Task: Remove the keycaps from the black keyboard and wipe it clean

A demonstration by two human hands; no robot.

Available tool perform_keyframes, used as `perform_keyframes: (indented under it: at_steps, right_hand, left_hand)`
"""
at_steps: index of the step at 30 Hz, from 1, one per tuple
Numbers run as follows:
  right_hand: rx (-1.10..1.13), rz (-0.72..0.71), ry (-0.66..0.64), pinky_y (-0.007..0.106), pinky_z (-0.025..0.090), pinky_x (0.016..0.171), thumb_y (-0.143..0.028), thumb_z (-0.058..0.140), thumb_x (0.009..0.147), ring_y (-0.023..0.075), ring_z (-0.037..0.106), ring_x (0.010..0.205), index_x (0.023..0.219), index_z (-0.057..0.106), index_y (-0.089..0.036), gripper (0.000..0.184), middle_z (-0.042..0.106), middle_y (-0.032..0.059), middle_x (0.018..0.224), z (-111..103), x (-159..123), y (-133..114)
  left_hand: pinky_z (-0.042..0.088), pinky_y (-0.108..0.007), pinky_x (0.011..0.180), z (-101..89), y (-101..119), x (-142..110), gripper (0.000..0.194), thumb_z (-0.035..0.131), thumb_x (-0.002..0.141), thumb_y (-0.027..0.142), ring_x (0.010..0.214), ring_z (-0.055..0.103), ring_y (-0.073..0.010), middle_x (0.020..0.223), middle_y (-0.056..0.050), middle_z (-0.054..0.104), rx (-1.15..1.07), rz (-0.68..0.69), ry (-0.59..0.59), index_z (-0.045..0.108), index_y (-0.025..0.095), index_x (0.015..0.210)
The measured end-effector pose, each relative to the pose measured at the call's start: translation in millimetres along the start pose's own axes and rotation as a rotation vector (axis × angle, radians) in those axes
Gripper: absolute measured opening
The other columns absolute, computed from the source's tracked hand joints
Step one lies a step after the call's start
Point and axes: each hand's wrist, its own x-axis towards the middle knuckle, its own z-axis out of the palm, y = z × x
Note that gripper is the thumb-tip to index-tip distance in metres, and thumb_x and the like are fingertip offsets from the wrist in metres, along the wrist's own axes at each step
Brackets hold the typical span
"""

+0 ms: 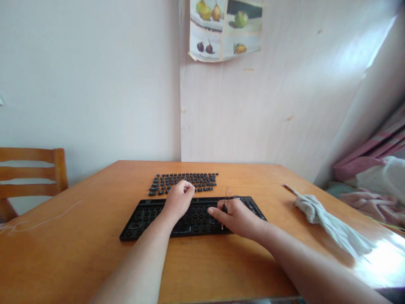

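Faces pale walls (126, 84) hung with fruit paintings (242, 38), beyond a varnished wooden table (202, 270). Grips a black-handled wire keycap puller (225, 208) in the right hand (240, 218), over the right half of a black keyboard (196, 217) lying across the table with bare key sockets showing. Holds the left hand (180, 196) closed near the keyboard's far edge, close to loose black keycaps (205, 184) set out in rows; cannot tell its contents, if any. Has a twisted grey cloth (325, 221) to the right, a slatted wooden chair (28, 173) to the left
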Motion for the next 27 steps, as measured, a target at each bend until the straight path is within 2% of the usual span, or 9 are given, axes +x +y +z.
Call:
perform_keyframes:
  at_steps: [4,8,19,21,27]
  right_hand:
    - [-0.12,-0.062,0.108,0.024,0.023,0.048,-0.063,0.042,0.088,0.0091,0.037,0.046,0.06,0.048,-0.019,0.052,0.049,-0.002,0.05,6,0,-2]
    - [-0.151,-0.13,0.14,0.024,0.025,0.052,-0.062,0.043,0.088,0.0099,0.04,0.05,0.062,0.049,-0.019,0.05,0.05,-0.0015,0.054,8,-3,-3]
    - [0.162,-0.015,0.285,0.022,0.03,0.049,-0.063,0.043,0.088,0.0106,0.043,0.049,0.062,0.046,-0.02,0.05,0.046,-0.0026,0.05,12,2,8]
    - [0.22,0.011,0.259,0.022,0.032,0.049,-0.064,0.044,0.086,0.0109,0.045,0.049,0.064,0.047,-0.019,0.05,0.049,-0.0019,0.051,11,5,11]
    - [0.311,0.01,0.044,0.02,0.034,0.049,-0.057,0.05,0.086,0.0091,0.045,0.051,0.076,0.053,-0.018,0.04,0.053,-0.0031,0.058,-4,6,11]
  left_hand:
    - [0.045,-0.028,0.063,0.0,3,-1,0.017,0.055,0.077,0.034,0.066,0.062,-0.0176,0.07,-0.003,0.067,-0.004,-0.004,0.001,0.062,0.019,0.075]
    - [0.044,-0.027,0.064,1.4,3,-2,0.018,0.054,0.078,0.035,0.067,0.062,-0.0174,0.071,-0.003,0.068,-0.013,0.0,-0.008,0.062,0.02,0.075]
    - [0.042,-0.026,0.062,5.2,1,-5,0.02,0.054,0.079,0.038,0.064,0.06,-0.0167,0.07,-0.003,0.067,0.009,0.02,-0.018,0.062,0.021,0.074]
    - [0.042,-0.027,0.062,5.0,1,-5,0.02,0.053,0.079,0.038,0.065,0.06,-0.0169,0.07,-0.003,0.067,0.021,0.027,-0.023,0.062,0.021,0.074]
    - [0.042,-0.027,0.063,5.5,0,-5,0.02,0.055,0.079,0.039,0.065,0.06,-0.0171,0.071,-0.003,0.068,0.011,0.007,-0.027,0.063,0.02,0.075]
